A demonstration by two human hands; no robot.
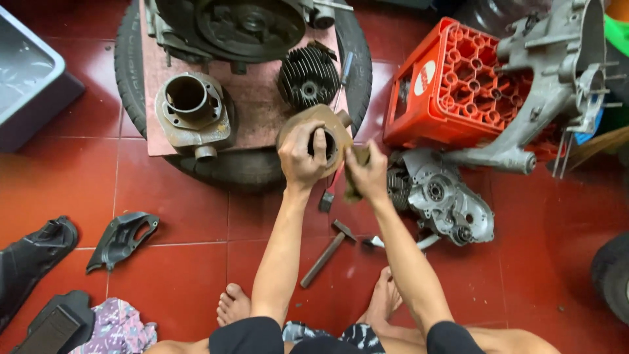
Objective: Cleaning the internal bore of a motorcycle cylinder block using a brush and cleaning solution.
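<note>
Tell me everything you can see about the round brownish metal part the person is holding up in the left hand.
The metal part is a rusty brown, ring-shaped casting with a dark round bore and a flat flange. The left hand holds it above the red tiled floor, near the tyre, with fingers hooked into the bore. The right hand presses a small dirty rag or pad against its right edge. Finer detail is hidden.

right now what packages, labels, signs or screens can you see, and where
Red plastic crate: lying on its side on the floor, upper right, open grid of cells, under a grey metal engine casing.
Label: round white patch with red print on the crate's left end wall.
No signs or screens show.
</note>
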